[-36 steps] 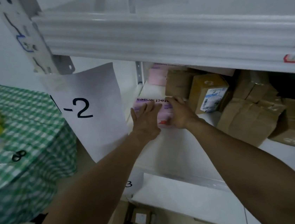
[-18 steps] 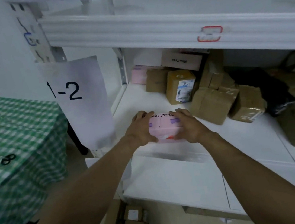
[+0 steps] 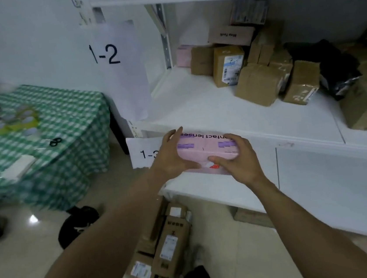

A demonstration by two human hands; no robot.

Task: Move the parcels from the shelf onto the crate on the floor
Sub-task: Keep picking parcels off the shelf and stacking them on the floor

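A pink contact-lens box (image 3: 206, 150) is held between both hands, just off the front edge of the white shelf (image 3: 197, 109). My left hand (image 3: 170, 156) grips its left end and my right hand (image 3: 237, 158) grips its right end. Several brown cardboard parcels (image 3: 258, 84) and another pink box (image 3: 183, 56) stand at the back of the shelf. Below my arms, more brown parcels (image 3: 167, 250) lie stacked on the floor; whatever is under them is hidden.
A table with a green checked cloth (image 3: 40, 132) stands to the left. Paper labels "1-2" (image 3: 109, 56) and "1-3" (image 3: 147, 153) hang on the shelf frame. A black bag (image 3: 334, 69) lies on the shelf at right. Dark items (image 3: 78, 224) sit on the tiled floor.
Both hands have pulled the pink box from deep on the shelf forward past its front edge. The view has tilted down toward the floor.
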